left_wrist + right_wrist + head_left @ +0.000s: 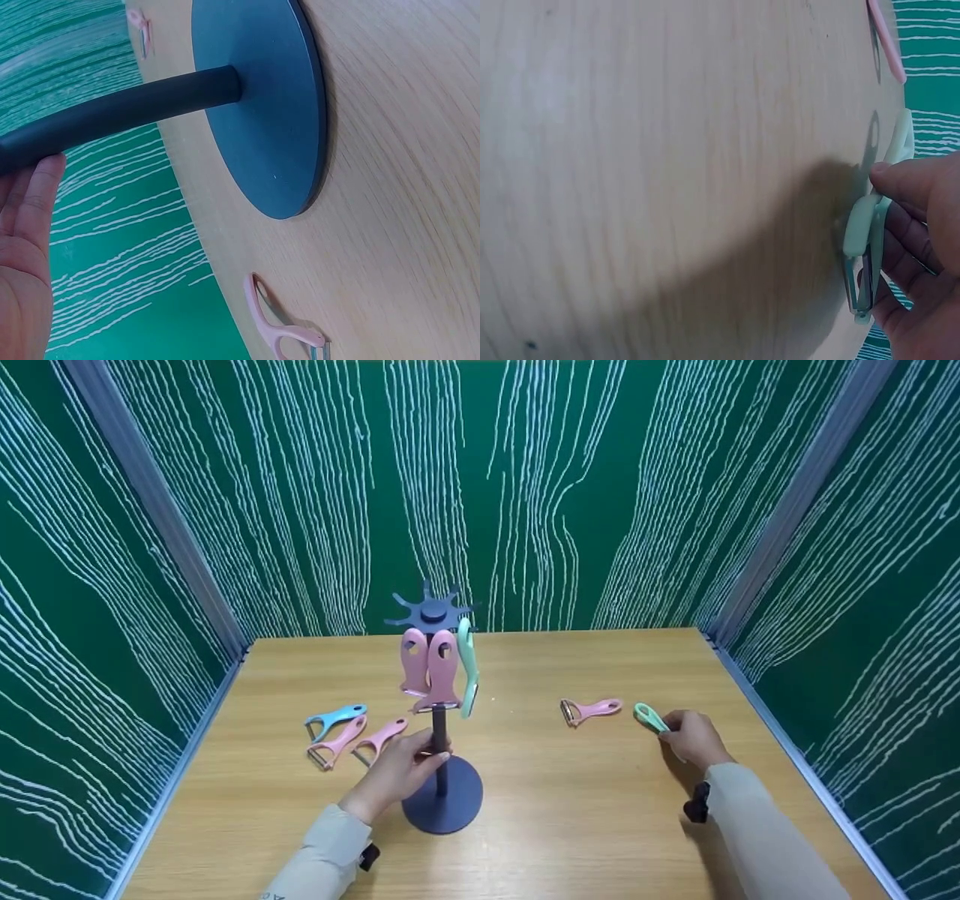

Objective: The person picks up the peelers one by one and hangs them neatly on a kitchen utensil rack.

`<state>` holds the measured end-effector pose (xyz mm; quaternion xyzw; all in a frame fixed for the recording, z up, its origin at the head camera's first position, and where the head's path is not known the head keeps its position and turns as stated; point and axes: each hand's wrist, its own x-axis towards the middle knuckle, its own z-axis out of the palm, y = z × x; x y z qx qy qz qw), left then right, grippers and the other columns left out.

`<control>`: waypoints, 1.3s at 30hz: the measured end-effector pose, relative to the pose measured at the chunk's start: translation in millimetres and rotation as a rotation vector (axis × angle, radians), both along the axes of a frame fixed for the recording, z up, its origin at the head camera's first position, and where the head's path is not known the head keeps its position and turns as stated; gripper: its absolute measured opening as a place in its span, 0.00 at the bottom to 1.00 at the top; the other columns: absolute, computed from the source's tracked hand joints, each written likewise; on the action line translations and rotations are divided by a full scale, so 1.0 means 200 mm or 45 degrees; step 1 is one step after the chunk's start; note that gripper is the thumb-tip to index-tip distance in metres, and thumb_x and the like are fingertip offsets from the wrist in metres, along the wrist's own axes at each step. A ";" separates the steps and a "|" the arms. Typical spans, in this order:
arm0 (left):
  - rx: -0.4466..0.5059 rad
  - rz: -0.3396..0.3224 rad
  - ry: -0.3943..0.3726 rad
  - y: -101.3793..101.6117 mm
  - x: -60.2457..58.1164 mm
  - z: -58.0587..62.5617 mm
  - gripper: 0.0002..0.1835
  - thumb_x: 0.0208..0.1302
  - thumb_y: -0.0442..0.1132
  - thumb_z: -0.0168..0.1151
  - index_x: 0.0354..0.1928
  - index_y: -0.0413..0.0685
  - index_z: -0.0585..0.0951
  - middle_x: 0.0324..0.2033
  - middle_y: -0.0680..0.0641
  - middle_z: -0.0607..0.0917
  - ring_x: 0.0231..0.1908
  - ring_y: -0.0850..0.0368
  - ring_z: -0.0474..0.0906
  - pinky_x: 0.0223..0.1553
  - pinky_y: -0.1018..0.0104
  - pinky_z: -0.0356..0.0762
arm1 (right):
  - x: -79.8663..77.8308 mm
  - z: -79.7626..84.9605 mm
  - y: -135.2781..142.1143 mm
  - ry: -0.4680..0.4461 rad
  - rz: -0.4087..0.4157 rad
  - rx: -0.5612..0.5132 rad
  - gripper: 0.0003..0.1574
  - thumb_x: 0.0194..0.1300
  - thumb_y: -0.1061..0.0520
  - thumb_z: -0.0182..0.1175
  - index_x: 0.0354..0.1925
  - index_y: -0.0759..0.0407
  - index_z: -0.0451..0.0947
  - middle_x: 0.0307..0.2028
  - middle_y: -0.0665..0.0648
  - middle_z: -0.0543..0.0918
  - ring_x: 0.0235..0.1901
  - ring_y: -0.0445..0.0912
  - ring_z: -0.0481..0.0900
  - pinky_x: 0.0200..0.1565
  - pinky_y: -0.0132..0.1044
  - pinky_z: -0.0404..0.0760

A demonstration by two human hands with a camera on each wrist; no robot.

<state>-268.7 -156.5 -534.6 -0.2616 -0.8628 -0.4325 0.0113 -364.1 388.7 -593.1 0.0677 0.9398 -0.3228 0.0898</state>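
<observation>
My left hand [401, 772] grips the pole of a dark display stand [442, 810], thumb in front and fingers behind. The pole [135, 105] and round base also show in the left wrist view. Two pink peelers [444, 667] and a green peeler [468, 667] hang from the stand's hooked top. At the right, my right hand [697, 739] pinches another green peeler [649, 717] by its handle. In the right wrist view this green peeler [862, 225] shows its blade end under the palm; whether it touches the table cannot be told.
A pink peeler [600, 707] lies left of my right hand. Beyond my left hand lie a blue peeler [337, 718] and two pink peelers [346, 735] on the wooden table [555, 825]. Green panels with white lines [525, 495] enclose the back and sides.
</observation>
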 end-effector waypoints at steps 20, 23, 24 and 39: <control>-0.001 0.031 -0.059 0.00 0.00 0.00 0.10 0.83 0.44 0.61 0.56 0.49 0.85 0.54 0.44 0.92 0.54 0.47 0.91 0.60 0.47 0.89 | 0.08 0.08 -0.07 0.033 -0.024 -0.186 0.24 0.82 0.63 0.59 0.70 0.71 0.74 0.62 0.72 0.80 0.59 0.61 0.78 0.71 0.65 0.77; 0.001 0.014 0.007 0.00 0.00 0.00 0.09 0.82 0.40 0.62 0.54 0.44 0.85 0.51 0.43 0.93 0.52 0.47 0.91 0.57 0.49 0.90 | 0.10 0.09 -0.07 0.069 -0.007 -0.173 0.23 0.82 0.63 0.59 0.68 0.72 0.75 0.61 0.72 0.81 0.59 0.62 0.78 0.71 0.65 0.77; 0.002 0.011 0.024 0.00 0.00 0.00 0.08 0.82 0.39 0.62 0.53 0.43 0.84 0.50 0.42 0.93 0.51 0.47 0.92 0.57 0.49 0.90 | 0.10 0.09 -0.08 0.077 -0.004 -0.171 0.23 0.82 0.63 0.58 0.68 0.72 0.75 0.61 0.72 0.81 0.60 0.62 0.78 0.71 0.65 0.77; -0.011 0.023 0.004 0.01 0.01 0.00 0.08 0.82 0.40 0.62 0.54 0.47 0.84 0.52 0.43 0.93 0.53 0.48 0.91 0.57 0.51 0.90 | 0.14 0.17 -0.15 0.050 0.015 -0.223 0.26 0.82 0.64 0.59 0.72 0.70 0.73 0.63 0.71 0.80 0.59 0.60 0.78 0.71 0.64 0.78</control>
